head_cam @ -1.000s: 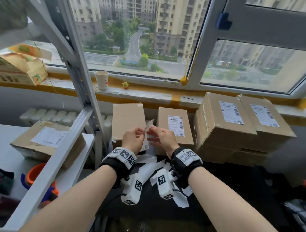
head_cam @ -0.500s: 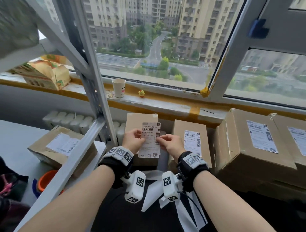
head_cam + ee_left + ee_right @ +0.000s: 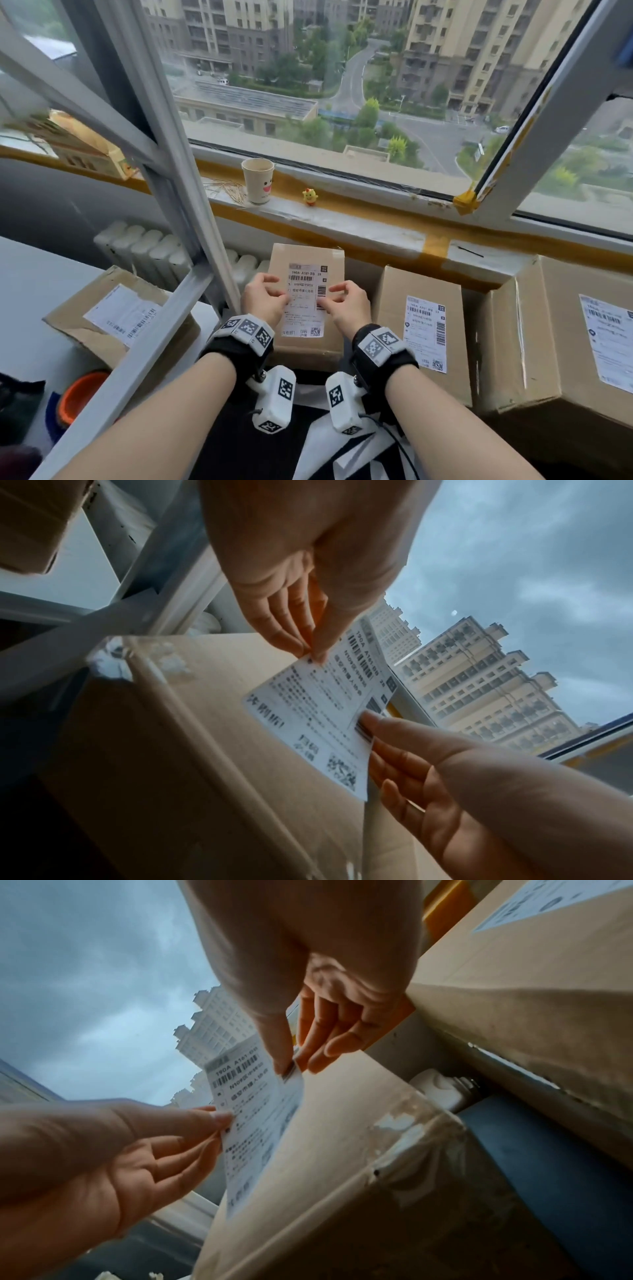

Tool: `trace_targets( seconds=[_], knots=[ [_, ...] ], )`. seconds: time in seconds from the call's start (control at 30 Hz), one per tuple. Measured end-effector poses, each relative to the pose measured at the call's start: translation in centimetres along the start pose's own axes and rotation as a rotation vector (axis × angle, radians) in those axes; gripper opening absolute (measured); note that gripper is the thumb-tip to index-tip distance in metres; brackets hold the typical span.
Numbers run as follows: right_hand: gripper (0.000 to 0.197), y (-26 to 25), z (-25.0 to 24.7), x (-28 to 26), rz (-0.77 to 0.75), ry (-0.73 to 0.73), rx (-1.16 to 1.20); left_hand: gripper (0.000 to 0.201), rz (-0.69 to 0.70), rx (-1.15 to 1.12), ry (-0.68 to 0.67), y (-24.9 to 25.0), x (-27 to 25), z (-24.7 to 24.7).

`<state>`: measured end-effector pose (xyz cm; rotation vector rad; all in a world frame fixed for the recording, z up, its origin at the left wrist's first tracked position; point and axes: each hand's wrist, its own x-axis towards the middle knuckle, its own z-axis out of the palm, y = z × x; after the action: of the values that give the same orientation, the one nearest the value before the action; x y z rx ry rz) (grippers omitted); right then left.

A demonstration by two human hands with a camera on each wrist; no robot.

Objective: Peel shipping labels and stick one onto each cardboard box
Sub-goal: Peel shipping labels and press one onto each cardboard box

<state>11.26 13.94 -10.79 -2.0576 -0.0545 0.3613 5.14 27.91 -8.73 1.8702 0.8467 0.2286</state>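
Together we hold the label (image 3: 305,299) upright over the bare box (image 3: 334,260) below the windowsill, its long axis running away from us, barcode end farthest; the top line reads "190A A161 BB"; our left hand (image 3: 263,301) pinches the left edge, our right hand (image 3: 347,303) pinches the right edge by a small barcode, thumbs on the printed face, spare fingers loosely curled; labelled boxes (image 3: 424,329) sit just to the right.

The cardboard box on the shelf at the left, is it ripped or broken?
Yes. The brown cardboard box on the white shelf has a torn, ragged top edge near its white shipping label, and that label sits crooked. The plain box under the hands shows scuffed, peeled tape at its corner in the wrist views.
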Motion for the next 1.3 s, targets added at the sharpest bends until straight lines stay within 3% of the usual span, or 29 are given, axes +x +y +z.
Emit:
trace_targets(
  seconds=[0.8,1.03,1.1,1.2,1.3],
  knots=[
    [0.026,-0.9,1.8,2.1,0.02,0.028,-0.379,0.028,0.096,0.283,0.082,-1.1,2.7,2.7],
    [0.04,-1.4,0.8,2.0,-0.041,-0.004,-0.519,0.024,0.168,0.439,0.057,-1.1,2.4,2.4],
    [0.041,-1.1,0.5,1.9,-0.179,-0.05,-0.591,0.028,0.198,0.502,0.031,-1.3,2.2,2.0],
    [0.052,-0.5,0.4,1.7,-0.405,-0.307,-0.839,0.029,0.239,0.566,-0.041,-2.3,1.4,1.4],
    [0.058,0.0,0.1,1.9,-0.397,-0.416,-0.946,0.039,0.22,0.555,-0.114,-3.3,0.1,0.8]
  ],
)
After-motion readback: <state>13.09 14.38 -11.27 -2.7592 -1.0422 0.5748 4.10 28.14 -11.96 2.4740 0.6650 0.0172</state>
